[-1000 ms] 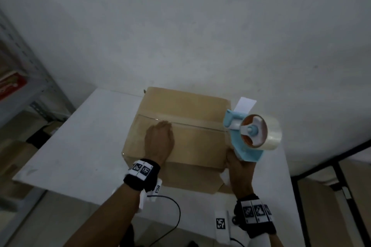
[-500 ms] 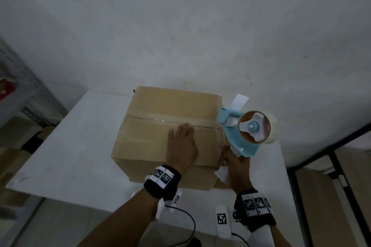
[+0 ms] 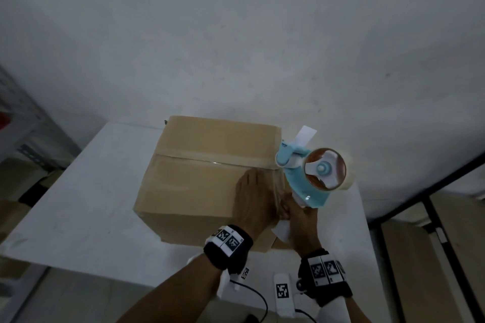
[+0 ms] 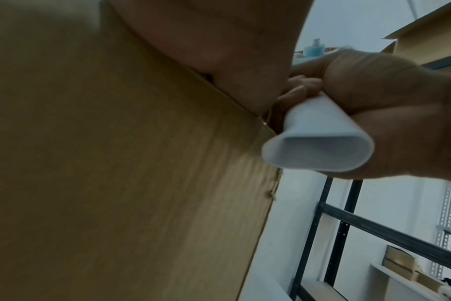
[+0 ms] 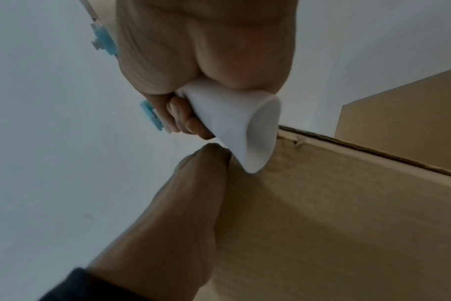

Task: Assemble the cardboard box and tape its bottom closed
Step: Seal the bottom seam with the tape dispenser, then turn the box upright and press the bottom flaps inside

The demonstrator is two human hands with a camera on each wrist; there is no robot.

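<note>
A brown cardboard box stands on the white table, flaps folded shut, with a strip of clear tape along its centre seam. My left hand lies flat on the box top near its right edge, fingers straight. My right hand grips the white handle of a light-blue tape dispenser held just off the box's right edge. In the right wrist view the same handle sits inside my curled fingers, beside the box wall.
The table's right strip beside the box is narrow. A grey wall rises right behind the table. Metal shelving stands at the left, a dark-framed rack at the right. A cable hangs below my wrists.
My left hand has slid rightwards across the box top, from the middle to the right edge next to my right hand. The dispenser stays at the box's right end.
</note>
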